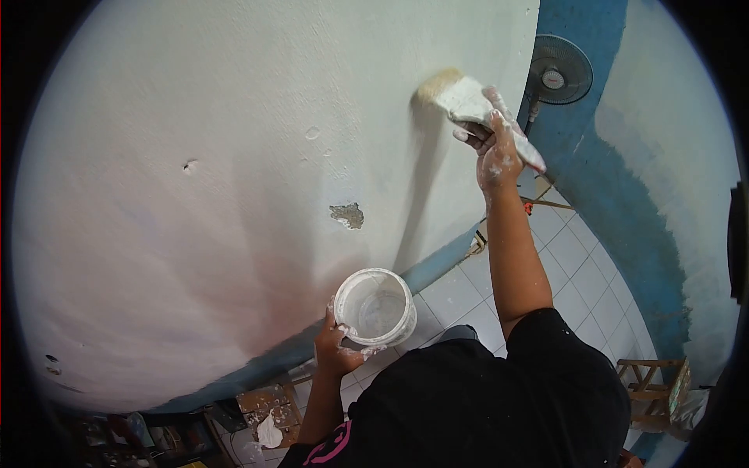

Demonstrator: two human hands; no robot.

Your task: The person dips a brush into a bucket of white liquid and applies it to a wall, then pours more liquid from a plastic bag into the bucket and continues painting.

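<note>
My right hand (499, 148), spotted with white paint, is closed around the handle of a wide paintbrush (465, 99). Pale bristles at its tip press against the white wall (296, 86), up and to the right of a chipped patch (347, 215). Lower down, my left hand (341, 349) grips a translucent plastic bucket (376, 306) by its left side and rim. White smears coat the bucket's rim and inner wall. Paint also marks the fingers of my left hand.
A fan (559, 70) hangs by the blue, partly whitened wall (647, 187) at right. White floor tiles (562, 249) lie below. A small wooden stool or ladder (654, 390) stands lower right. At lower left are a paint-spattered wooden board (265, 402) and cluttered shelves (156, 437).
</note>
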